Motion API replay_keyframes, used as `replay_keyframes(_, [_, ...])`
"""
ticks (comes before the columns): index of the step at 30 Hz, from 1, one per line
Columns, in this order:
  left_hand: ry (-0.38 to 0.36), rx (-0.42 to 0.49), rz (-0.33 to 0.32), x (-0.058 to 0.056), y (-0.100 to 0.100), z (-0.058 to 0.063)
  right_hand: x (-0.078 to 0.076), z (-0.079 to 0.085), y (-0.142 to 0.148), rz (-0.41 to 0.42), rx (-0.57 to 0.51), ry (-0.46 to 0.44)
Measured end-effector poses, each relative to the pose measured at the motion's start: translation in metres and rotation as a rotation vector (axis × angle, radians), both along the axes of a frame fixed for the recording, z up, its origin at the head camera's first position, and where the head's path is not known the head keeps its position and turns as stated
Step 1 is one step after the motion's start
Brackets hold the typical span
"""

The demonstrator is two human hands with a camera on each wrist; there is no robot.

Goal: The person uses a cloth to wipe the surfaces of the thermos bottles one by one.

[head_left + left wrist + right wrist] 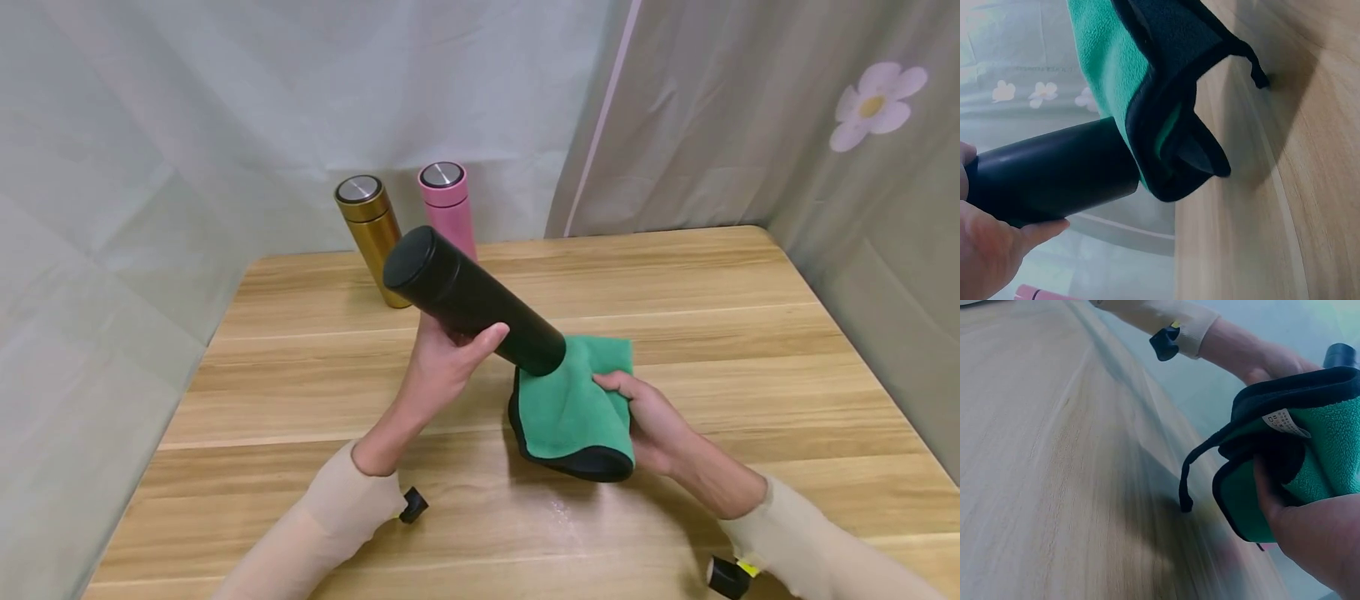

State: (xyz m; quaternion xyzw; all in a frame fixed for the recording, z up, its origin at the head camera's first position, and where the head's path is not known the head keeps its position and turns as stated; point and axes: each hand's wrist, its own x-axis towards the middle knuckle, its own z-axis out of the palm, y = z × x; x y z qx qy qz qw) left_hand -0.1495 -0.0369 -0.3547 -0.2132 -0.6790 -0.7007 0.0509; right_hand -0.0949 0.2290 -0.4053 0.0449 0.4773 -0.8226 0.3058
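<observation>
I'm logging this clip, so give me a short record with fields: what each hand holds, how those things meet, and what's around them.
left hand: grips matte black cylindrical bottle, tilted, raised off the table
right hand: holds soft green cloth with black edging
contact: black bottle's lower end appears to touch the cloth
standing behind: gold cylindrical bottle; to its right, pink cylindrical bottle, partly hidden
surface: light wood-grain table

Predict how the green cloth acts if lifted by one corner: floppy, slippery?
Likely floppy: the green cloth bends into soft folds in the right hand, so it would probably drape. Probably not very slippery: its green face looks fuzzy in the left wrist view. The dark strip dangling from its edge might swing or trail.
</observation>
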Motion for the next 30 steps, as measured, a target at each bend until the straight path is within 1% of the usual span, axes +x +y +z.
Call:
replay_keyframes(4, [-0.015,-0.028,0.034,0.000,-0.002,-0.001,0.002,0.003,0.007,0.007,0.017,0.002])
replay_keyframes(8, [-0.041,-0.045,0.063,0.000,-0.008,-0.002,0.003,0.008,0.016,0.012,0.042,0.009])
replay_keyframes(10, [-0.056,-0.051,0.082,0.000,-0.012,-0.003,0.003,0.011,0.021,0.002,0.048,0.017])
replay_keyframes(13, [-0.079,-0.067,0.099,0.001,-0.020,-0.005,0.002,0.014,0.029,-0.035,0.040,0.032])
replay_keyframes(18, [-0.141,-0.104,0.108,0.002,-0.035,-0.007,-0.001,0.017,0.041,-0.121,-0.027,0.075])
replay_keyframes(22, [-0.172,-0.176,0.127,0.004,-0.053,-0.004,-0.002,0.018,0.048,-0.180,-0.131,0.117])
replay_keyframes(24, [-0.183,-0.222,0.151,0.005,-0.063,-0.002,-0.003,0.018,0.052,-0.200,-0.174,0.127])
replay_keyframes(26, [-0.187,-0.253,0.178,0.006,-0.074,0.001,-0.004,0.019,0.055,-0.220,-0.195,0.130])
replay_keyframes(30, [-0.161,-0.300,0.249,0.009,-0.094,0.003,-0.005,0.020,0.058,-0.247,-0.207,0.122])
